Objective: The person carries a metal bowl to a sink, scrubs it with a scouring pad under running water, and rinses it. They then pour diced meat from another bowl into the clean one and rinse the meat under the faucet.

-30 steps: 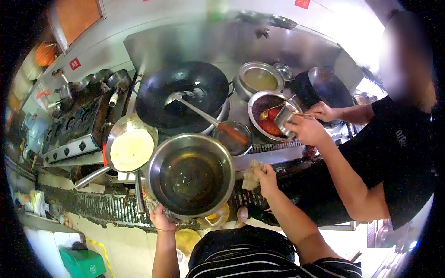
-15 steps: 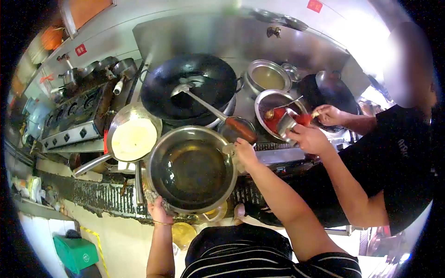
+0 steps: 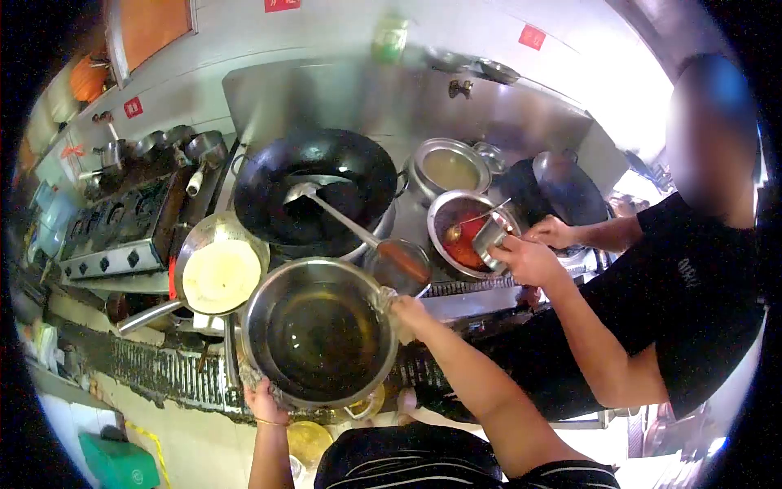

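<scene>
A wide metal basin (image 3: 322, 273) with clear liquid in it is held up between my two hands, in front of the stove. My left hand (image 3: 265, 403) is closed on its lower left rim, with a grey cloth (image 3: 255, 378) between. On the right rim my right hand (image 3: 406, 316) grips through another cloth (image 3: 384, 301). Just beyond the basin stands a large black wok (image 3: 281, 163). A ladle (image 3: 346, 220) rests across it, its brown wooden handle reaching over a round dark vessel near my right hand. At the left, a pan (image 3: 195, 244) holds a flat pale-yellow round.
A co-worker (image 3: 652, 301) at the right holds a metal container (image 3: 490, 244) over a bowl (image 3: 444, 208) of red sauce. Behind is a pot (image 3: 423, 155) of cloudy liquid. A burner range (image 3: 122, 220) with several small pans stands left. A green bin (image 3: 118, 463) is on the floor.
The view has tilted upward and shifted, so the whole scene sits lower and slightly left. My grip on the basin is the same. The co-worker's metal container has tilted over the red sauce.
</scene>
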{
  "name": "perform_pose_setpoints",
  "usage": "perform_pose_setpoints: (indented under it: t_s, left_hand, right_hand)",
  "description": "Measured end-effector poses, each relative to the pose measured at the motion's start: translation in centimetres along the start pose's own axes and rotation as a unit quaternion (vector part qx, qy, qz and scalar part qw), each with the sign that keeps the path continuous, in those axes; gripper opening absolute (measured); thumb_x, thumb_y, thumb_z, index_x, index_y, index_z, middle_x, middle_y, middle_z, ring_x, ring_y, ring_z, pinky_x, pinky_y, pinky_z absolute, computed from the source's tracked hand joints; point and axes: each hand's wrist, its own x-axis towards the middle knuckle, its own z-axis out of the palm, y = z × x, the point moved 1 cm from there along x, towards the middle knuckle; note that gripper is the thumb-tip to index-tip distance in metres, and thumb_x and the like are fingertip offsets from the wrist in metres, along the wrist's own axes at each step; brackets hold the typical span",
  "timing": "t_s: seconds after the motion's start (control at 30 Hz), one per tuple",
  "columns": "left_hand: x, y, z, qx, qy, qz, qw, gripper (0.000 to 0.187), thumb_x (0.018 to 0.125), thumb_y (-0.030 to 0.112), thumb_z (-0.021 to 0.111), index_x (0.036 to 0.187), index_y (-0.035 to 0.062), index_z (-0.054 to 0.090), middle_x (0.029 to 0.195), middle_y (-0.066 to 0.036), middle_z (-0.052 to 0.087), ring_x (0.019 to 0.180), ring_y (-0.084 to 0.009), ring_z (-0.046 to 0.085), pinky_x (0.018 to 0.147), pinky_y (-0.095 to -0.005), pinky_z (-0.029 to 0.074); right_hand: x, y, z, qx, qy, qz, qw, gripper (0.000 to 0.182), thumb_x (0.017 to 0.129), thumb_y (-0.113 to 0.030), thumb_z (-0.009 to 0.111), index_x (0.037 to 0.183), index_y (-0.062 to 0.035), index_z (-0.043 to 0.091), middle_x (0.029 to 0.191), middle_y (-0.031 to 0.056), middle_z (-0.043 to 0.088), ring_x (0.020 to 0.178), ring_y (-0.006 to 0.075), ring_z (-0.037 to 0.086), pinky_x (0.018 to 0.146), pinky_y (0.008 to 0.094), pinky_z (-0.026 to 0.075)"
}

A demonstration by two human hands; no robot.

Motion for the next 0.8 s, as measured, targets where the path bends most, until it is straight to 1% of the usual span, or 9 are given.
perform_pose_setpoints:
  t_s: [0.03, 0.13, 0.23, 0.33, 0.47, 0.5, 0.6, 0.63, 0.8]
  left_hand:
    - [0.3, -0.2, -0.5, -0.002, -0.008, 0.003, 1.000, 0.046, 0.080, -0.001, 0.050, 0.125, 0.0076, 0.046, 0.107, -0.006, 0.059, 0.089, -0.0219, 0.059, 0.078, -0.0362, 0.050]
    - [0.8, -0.1, -0.9, 0.002, -0.013, -0.009, 1.000, 0.049, 0.080, 0.000, 0.051, 0.127, 0.0073, 0.044, 0.111, -0.006, 0.058, 0.093, -0.0226, 0.058, 0.080, -0.0381, 0.049]
    - [1.8, -0.1, -1.7, 0.032, -0.015, -0.013, 0.999, 0.051, 0.078, 0.000, 0.052, 0.129, 0.0062, 0.043, 0.114, -0.008, 0.056, 0.096, -0.0246, 0.057, 0.083, -0.0389, 0.048]
    - [1.9, -0.2, -1.7, 0.060, 0.022, -0.008, 0.998, 0.044, 0.077, 0.006, 0.054, 0.120, 0.0110, 0.050, 0.102, -0.005, 0.058, 0.087, -0.0231, 0.056, 0.072, -0.0386, 0.048]
    - [1.3, 0.4, -0.8, 0.030, -0.020, -0.013, 0.999, 0.036, 0.078, 0.008, 0.055, 0.114, 0.0135, 0.053, 0.090, -0.001, 0.056, 0.079, -0.0183, 0.054, 0.065, -0.0362, 0.047]
    - [2.4, -0.1, -3.0, 0.068, 0.013, -0.041, 0.997, 0.050, 0.077, 0.004, 0.053, 0.126, 0.0052, 0.047, 0.112, -0.008, 0.058, 0.096, -0.0251, 0.058, 0.084, -0.0382, 0.048]
    - [3.2, -0.4, -3.9, 0.064, -0.011, -0.038, 0.997, 0.049, 0.078, 0.003, 0.053, 0.126, 0.0061, 0.047, 0.112, -0.008, 0.058, 0.096, -0.0251, 0.058, 0.083, -0.0382, 0.049]
    - [3.6, -0.7, -4.5, 0.092, 0.041, -0.053, 0.994, 0.048, 0.078, 0.003, 0.053, 0.126, 0.0080, 0.046, 0.112, -0.008, 0.058, 0.096, -0.0256, 0.058, 0.082, -0.0393, 0.049]
    - [2.9, 0.4, -2.8, 0.053, -0.024, -0.030, 0.998, 0.048, 0.078, 0.003, 0.053, 0.126, 0.0086, 0.046, 0.110, -0.007, 0.058, 0.096, -0.0260, 0.057, 0.080, -0.0394, 0.048]
  right_hand:
    - [-1.0, -1.6, -0.4, 0.011, -0.004, 0.031, 0.999, 0.029, 0.082, -0.021, 0.057, 0.104, -0.0029, 0.059, 0.084, 0.0102, 0.061, 0.073, 0.0215, 0.059, 0.062, 0.0358, 0.048]
    - [1.1, 1.1, -0.1, 0.086, -0.118, 0.060, 0.987, 0.028, 0.080, -0.019, 0.058, 0.104, -0.0043, 0.058, 0.080, 0.0083, 0.059, 0.067, 0.0204, 0.057, 0.051, 0.0346, 0.045]
    - [0.3, 1.3, 0.2, 0.128, -0.099, 0.083, 0.983, 0.024, 0.080, -0.018, 0.058, 0.100, -0.0041, 0.057, 0.076, 0.0072, 0.056, 0.060, 0.0185, 0.054, 0.044, 0.0327, 0.041]
    - [-0.1, 1.7, 0.7, 0.169, -0.093, 0.090, 0.977, 0.023, 0.080, -0.016, 0.058, 0.099, -0.0029, 0.057, 0.076, 0.0072, 0.057, 0.061, 0.0185, 0.055, 0.046, 0.0330, 0.042]
    - [-1.9, 0.1, 0.7, 0.154, -0.031, 0.062, 0.986, 0.023, 0.079, -0.016, 0.056, 0.099, -0.0047, 0.056, 0.076, 0.0088, 0.057, 0.061, 0.0202, 0.055, 0.050, 0.0360, 0.044]
    - [-4.2, -2.4, 0.0, 0.161, -0.012, 0.042, 0.986, 0.022, 0.078, -0.016, 0.055, 0.097, -0.0057, 0.056, 0.076, 0.0096, 0.056, 0.058, 0.0215, 0.055, 0.050, 0.0361, 0.044]
    - [-5.3, -3.2, -1.0, 0.293, -0.081, 0.178, 0.936, 0.020, 0.078, -0.017, 0.055, 0.096, -0.0070, 0.054, 0.077, 0.0094, 0.055, 0.060, 0.0220, 0.055, 0.050, 0.0350, 0.045]
    - [-5.7, -3.4, -1.3, 0.318, -0.090, 0.177, 0.927, 0.019, 0.078, -0.017, 0.055, 0.095, -0.0083, 0.052, 0.080, 0.0086, 0.055, 0.061, 0.0218, 0.055, 0.047, 0.0345, 0.044]
    - [-5.4, -0.2, -1.0, 0.251, -0.146, 0.090, 0.953, 0.028, 0.076, -0.015, 0.059, 0.102, -0.0059, 0.051, 0.086, 0.0078, 0.055, 0.071, 0.0200, 0.055, 0.058, 0.0353, 0.046]
